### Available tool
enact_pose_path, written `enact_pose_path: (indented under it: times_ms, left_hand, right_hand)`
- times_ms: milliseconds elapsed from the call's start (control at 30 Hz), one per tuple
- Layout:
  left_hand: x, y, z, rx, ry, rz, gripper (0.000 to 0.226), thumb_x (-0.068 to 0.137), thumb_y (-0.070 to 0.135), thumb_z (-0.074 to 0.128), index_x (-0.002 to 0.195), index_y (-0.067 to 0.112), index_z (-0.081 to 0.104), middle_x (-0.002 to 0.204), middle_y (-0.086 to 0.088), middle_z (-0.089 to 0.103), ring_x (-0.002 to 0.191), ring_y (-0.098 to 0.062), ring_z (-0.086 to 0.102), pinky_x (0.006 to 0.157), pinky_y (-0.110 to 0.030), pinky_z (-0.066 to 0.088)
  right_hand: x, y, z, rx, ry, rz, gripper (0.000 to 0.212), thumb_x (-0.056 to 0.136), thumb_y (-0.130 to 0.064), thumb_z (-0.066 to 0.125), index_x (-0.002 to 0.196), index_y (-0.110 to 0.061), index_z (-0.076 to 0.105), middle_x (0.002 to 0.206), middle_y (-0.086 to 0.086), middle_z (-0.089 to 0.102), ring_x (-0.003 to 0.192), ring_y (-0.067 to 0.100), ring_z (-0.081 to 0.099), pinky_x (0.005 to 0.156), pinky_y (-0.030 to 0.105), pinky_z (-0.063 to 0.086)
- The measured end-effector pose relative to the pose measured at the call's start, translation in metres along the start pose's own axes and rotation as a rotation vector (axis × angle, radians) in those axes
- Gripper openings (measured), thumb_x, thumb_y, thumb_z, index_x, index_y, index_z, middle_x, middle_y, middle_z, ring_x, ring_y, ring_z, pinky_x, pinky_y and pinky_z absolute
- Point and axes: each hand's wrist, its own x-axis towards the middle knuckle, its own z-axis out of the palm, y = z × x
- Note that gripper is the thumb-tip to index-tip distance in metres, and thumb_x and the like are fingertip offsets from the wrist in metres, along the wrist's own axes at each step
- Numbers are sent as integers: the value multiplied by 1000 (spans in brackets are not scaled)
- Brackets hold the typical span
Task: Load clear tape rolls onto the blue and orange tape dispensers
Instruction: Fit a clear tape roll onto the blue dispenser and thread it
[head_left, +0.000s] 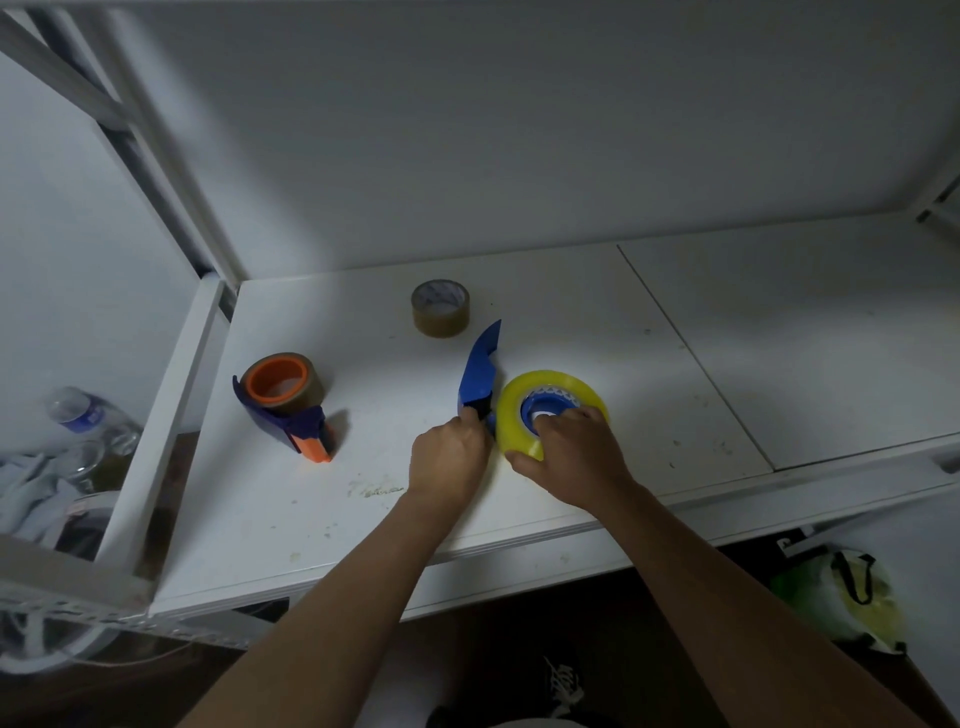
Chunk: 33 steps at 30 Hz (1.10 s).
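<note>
My left hand (451, 457) grips blue dispenser (480, 371) handle | right hand (571, 452) holds yellowish tape roll (553, 410) on hub | advice: steady dispenser, press roll squarely down.

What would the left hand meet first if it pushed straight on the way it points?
The blue dispenser: the left hand already grips its near end. Beyond that, probably the brown tape roll at the back; depth is unclear.
</note>
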Motion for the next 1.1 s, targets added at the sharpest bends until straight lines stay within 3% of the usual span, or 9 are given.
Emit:
enact_pose_path:
  times_ms: [100, 167, 233, 333, 433, 567, 767, 867, 1100]
  left_hand:
    - [0, -5, 3, -2, 85, 13, 32, 67, 11, 83, 63, 5, 52, 38, -4, 49, 24, -24, 41, 40, -17, 14]
    - [-2, -5, 2, -58, 93, -5, 25, 81, 21, 73, 74, 5, 54, 48, -6, 57, 35, -27, 50, 42, -21, 18]
    - [-4, -4, 3, -107, 79, -94, 29, 95, 35, 51, 96, 6, 54, 70, -10, 66, 58, -32, 61, 50, -28, 30]
    - [-4, -4, 5, -121, 62, -142, 36, 98, 40, 41, 111, 8, 54, 87, -12, 69, 75, -33, 64, 58, -32, 38]
    - [-2, -5, 8, -81, 45, -128, 31, 101, 30, 39, 109, 8, 59, 88, -13, 69, 75, -33, 64, 58, -30, 37]
    - [-5, -2, 10, -28, -6, -79, 26, 99, 15, 38, 97, 4, 61, 83, -15, 68, 70, -34, 61, 58, -30, 33]
    - [-7, -3, -2, -6, -27, -71, 23, 98, 15, 37, 96, 4, 57, 85, -14, 67, 72, -35, 61, 58, -31, 31]
    - [-6, -14, -9, 24, -21, -106, 16, 94, 17, 39, 92, 8, 51, 85, -13, 66, 64, -32, 51, 55, -30, 29]
    - [-11, -17, -9, -78, -34, -143, 12, 95, 23, 38, 88, 14, 41, 82, -8, 64, 61, -26, 45, 55, -30, 33]
  right_hand:
    - [0, -3, 0, -36, 29, 36, 50, 72, -60, 70, 67, -11, 63, 60, 5, 63, 62, 26, 60, 75, 37, 48]
    - [0, -4, 2, -22, 53, 32, 51, 73, -61, 69, 67, -10, 63, 60, 5, 64, 62, 25, 60, 76, 37, 47]
    - [0, -2, 2, -3, 49, 15, 53, 74, -62, 67, 68, -10, 62, 62, 5, 65, 64, 25, 61, 79, 38, 47]
    - [-2, 4, 3, 4, -1, -21, 52, 71, -62, 68, 76, -10, 65, 72, 6, 68, 72, 26, 63, 88, 41, 45]
    - [-3, 8, 2, -8, -37, -54, 46, 71, -52, 67, 89, -9, 66, 85, 7, 69, 87, 28, 62, 96, 39, 38]
    - [-5, 7, 0, -32, -25, -52, 42, 74, -48, 68, 89, -9, 67, 85, 8, 70, 85, 28, 63, 97, 39, 40]
    - [-5, 4, 2, -41, -2, -8, 51, 82, -59, 60, 86, -9, 67, 81, 7, 71, 80, 25, 64, 100, 39, 40]
    - [-1, 4, 1, -30, 10, 25, 58, 81, -67, 55, 82, -10, 65, 76, 6, 70, 77, 23, 63, 100, 38, 41]
    - [-1, 14, 1, -73, -120, -69, 62, 75, -60, 46, 108, -10, 64, 96, 6, 71, 103, 26, 61, 118, 46, 6]
